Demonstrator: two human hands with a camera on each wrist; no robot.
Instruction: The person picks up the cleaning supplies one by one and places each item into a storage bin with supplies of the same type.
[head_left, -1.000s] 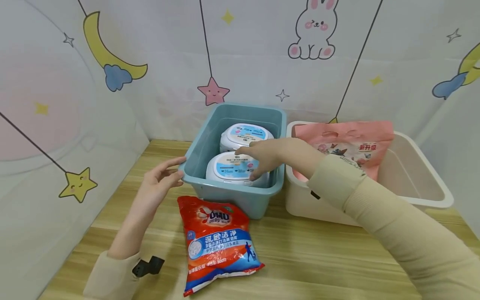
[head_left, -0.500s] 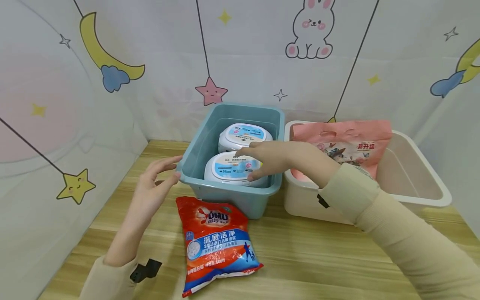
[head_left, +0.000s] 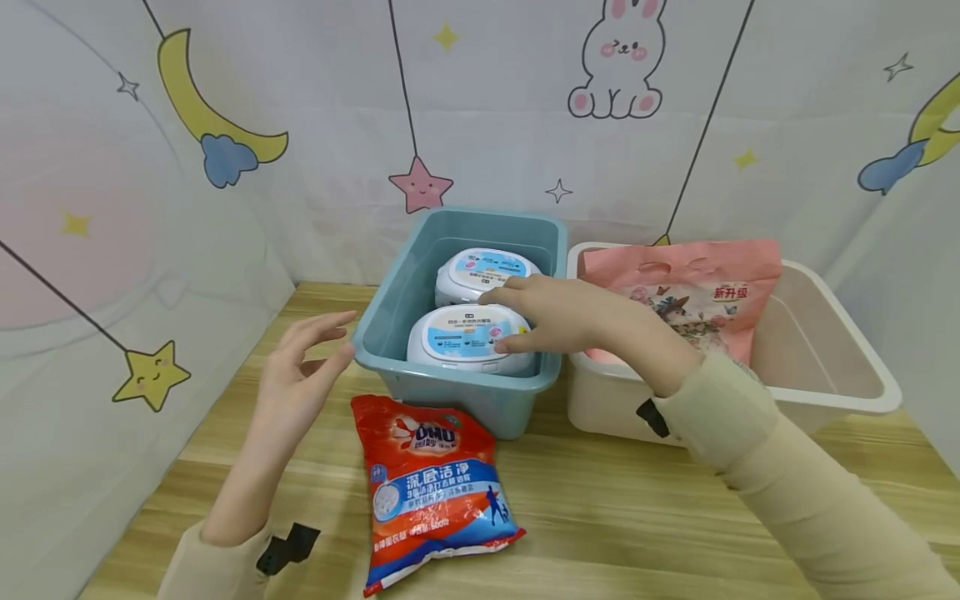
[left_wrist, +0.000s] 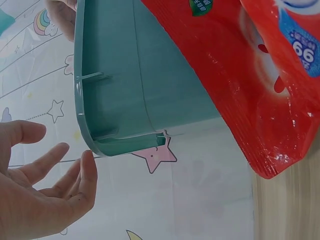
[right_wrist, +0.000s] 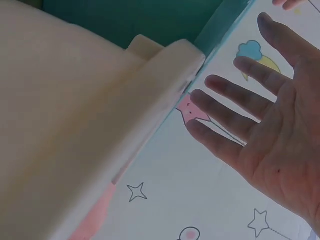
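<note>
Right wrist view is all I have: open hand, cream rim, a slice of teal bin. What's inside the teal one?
Observer: Two white tubs with blue labels sit in the teal bin, one behind the other.
Operator: Anything in front of it?
Observer: Head view: a red and blue bag lies on the table there.
Operator: Other hand?
Observer: Left hand is by the teal bin's left rim, palm visible in the head view; contact, can't tell.

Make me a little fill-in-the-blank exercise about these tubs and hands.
1. The blue tub holds ____ white containers.
2. The bag inside the cream tub is mostly ____.
3. The hand over the white containers is the person's ____ one.

Missing words: two; pink; right.
</note>
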